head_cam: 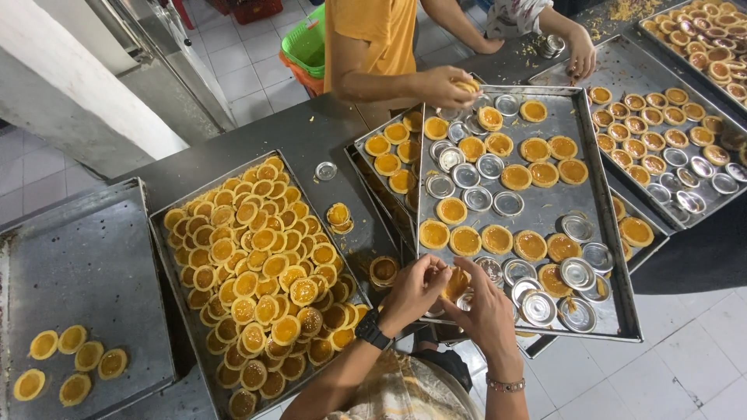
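Note:
My left hand (pixel 411 292) and my right hand (pixel 486 311) meet over the near edge of a metal baking tray (pixel 545 206). Together they hold one orange tart in its small round tin (pixel 455 281). The tray carries several orange tarts and several empty silver tins (pixel 577 273). A black watch sits on my left wrist and a bead bracelet on my right. To the left lies a second tray (pixel 167 257) heaped with many loose tarts out of their tins.
A person in an orange shirt (pixel 373 35) stands across the table, one hand (pixel 443 84) holding a tart. Another person's hand (pixel 580 54) works at the back. More trays of tarts (pixel 661 124) lie right; a grey tray (pixel 85 264) with several tarts lies left.

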